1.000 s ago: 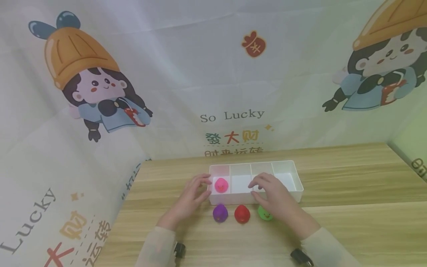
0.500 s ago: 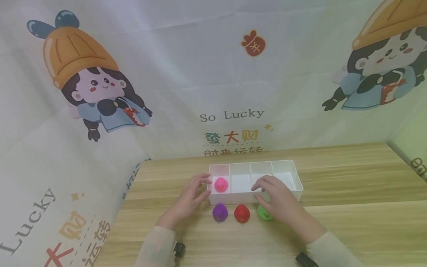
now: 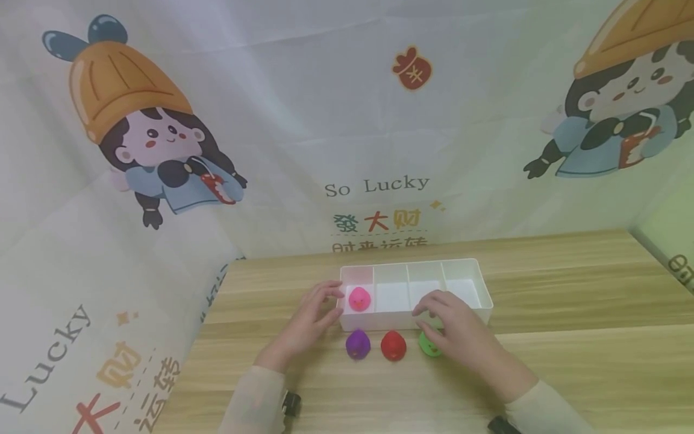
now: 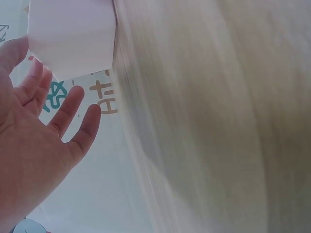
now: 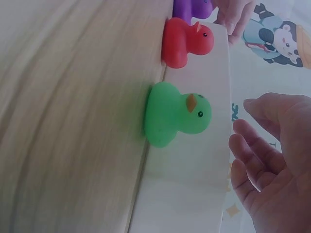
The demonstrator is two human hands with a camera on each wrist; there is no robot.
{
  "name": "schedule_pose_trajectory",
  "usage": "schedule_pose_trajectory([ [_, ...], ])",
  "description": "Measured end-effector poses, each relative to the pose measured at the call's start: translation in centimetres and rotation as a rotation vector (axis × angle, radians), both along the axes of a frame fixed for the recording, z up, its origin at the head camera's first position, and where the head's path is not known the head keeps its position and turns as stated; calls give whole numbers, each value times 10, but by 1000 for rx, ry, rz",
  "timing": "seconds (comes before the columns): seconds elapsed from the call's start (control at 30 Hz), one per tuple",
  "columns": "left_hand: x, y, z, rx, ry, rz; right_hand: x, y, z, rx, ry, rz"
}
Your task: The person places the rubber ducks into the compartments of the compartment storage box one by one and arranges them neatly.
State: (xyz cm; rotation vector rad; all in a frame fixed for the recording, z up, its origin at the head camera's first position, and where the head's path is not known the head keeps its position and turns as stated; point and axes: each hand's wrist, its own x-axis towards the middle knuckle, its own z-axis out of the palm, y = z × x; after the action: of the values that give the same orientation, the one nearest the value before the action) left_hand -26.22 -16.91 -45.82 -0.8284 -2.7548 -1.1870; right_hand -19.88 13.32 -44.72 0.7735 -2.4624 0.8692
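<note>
A: Hands?
B: Head view, lower centre: your left hand (image 3: 309, 319), fingers spread, empty, at the left end of a white plastic four-compartment box (image 3: 387, 320); your right hand (image 3: 458, 328), loosely curved, empty, near its front wall.
A: Pink toy duck (image 3: 359, 299)?
B: Leftmost compartment. Below: purple toy duck (image 3: 358, 345), red toy duck (image 3: 393, 346), green toy duck (image 5: 176, 115).

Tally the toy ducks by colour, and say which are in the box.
Pink duck: 1, in the leftmost compartment of the white box
Purple duck: 1, outside the box
Red duck: 1, outside the box
Green duck: 1, outside the box
Total: 4 ducks, 1 in the box and 3 outside
</note>
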Motion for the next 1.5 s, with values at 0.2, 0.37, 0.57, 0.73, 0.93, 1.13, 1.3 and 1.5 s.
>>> schedule_pose_trajectory([
  [0.2,-1,0,-1,-11,19,-4,2,4,-3,14,32,7],
  [0.37,-1,0,-1,-8,14,-4,5,8,-3,32,6,-1],
  [0.57,-1,-1,-1,-6,5,3,8,11,-6,39,-21,7],
  [0.73,-2,0,-2,-4,20,-5,12,13,-9,33,-48,-5],
  [0.93,-1,-1,-1,-4,30,-11,14,15,-12,50,-54,8],
  [1.13,-1,-1,-2,0,10,-6,13,18,-14,63,-48,14],
  [1.3,-2,-1,-2,5,3,-8,13,19,-14,75,-39,19],
  [1.5,-2,-1,-2,9,4,-13,16,20,-15,76,-51,23],
])
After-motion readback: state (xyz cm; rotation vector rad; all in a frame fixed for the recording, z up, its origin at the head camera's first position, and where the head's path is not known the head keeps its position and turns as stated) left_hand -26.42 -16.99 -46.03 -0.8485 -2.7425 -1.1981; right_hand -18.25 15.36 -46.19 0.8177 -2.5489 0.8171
